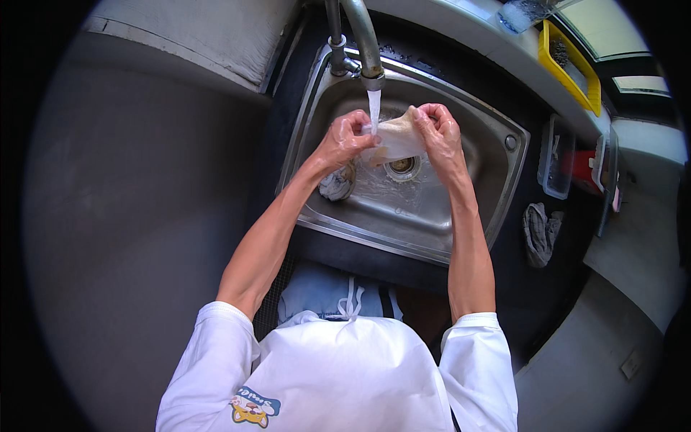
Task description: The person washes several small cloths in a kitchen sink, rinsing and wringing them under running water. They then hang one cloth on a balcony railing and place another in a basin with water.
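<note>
Between my two hands a thin, wet, whitish piece (399,137) is stretched out, with yellowish-brown patches on it; it may be cloth or a soft sheet, I cannot tell which. My left hand (348,137) pinches its left end, and my right hand (441,129) grips its upper right corner. Water (374,108) pours from the metal faucet (372,75) onto the left part of the piece, close to my left fingers. Below lies the stainless steel sink (421,208) with its drain (402,166). A crumpled, wet greyish bundle (337,183) rests in the sink under my left wrist.
A crumpled grey cloth (540,233) lies on the dark counter (502,270) to the right. Beyond it stand a clear plastic container (558,156) and a red object (583,170). On the ledge sits a yellow basket (550,40) holding a scourer (559,54). A wall borders the left.
</note>
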### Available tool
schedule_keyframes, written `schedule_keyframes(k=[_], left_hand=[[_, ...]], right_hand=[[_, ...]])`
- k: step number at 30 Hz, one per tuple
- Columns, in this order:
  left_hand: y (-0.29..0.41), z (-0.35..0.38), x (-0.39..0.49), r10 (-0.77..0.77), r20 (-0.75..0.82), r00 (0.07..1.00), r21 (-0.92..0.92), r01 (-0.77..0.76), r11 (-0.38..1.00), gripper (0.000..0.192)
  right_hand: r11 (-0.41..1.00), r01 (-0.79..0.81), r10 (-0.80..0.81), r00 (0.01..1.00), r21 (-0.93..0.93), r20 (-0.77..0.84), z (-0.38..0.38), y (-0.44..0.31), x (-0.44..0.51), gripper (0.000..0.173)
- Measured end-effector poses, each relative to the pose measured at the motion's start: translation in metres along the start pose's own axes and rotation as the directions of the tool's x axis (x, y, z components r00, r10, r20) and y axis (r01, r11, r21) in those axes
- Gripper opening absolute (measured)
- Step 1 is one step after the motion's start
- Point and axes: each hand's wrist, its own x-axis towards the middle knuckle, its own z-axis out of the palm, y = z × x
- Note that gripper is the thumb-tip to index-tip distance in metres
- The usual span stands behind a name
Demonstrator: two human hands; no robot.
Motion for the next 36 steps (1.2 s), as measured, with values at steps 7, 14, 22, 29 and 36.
schedule_keyframes(k=[7, 14, 22, 29, 36], left_hand=[[0.007, -0.001, 0.001, 0.158, -0.054, 0.986, 0.070, -0.154, 0.986, 0.034], [-0.080, -0.020, -0.006, -0.504, -0.070, 0.861, -0.579, 0.376, 0.724, 0.048], [-0.113, -0.026, 0.018, -0.058, 0.599, 0.798, -0.786, 0.600, 0.149, 0.055], [-0.087, 0.018, -0.003, -0.463, -0.112, 0.879, -0.649, 0.288, 0.704, 0.028], [-0.064, -0.008, -0.016, -0.253, -0.305, 0.918, -0.250, 0.179, 0.952, 0.029]], right_hand=[[0.735, 0.085, 0.058, 0.981, -0.673, 0.186, 0.029, 0.020, -0.008, 0.037], [0.924, 0.013, -0.007, 1.000, -0.383, 0.018, 0.107, 0.040, 0.005, 0.034], [0.950, 0.085, -0.096, 0.995, -0.300, -0.025, 0.182, 0.008, -0.058, 0.030], [0.876, -0.205, 0.059, 0.944, -0.437, -0.325, 0.081, 0.075, 0.019, 0.035], [0.782, -0.194, 0.054, 0.968, -0.592, -0.247, 0.054, 0.099, -0.002, 0.039]])
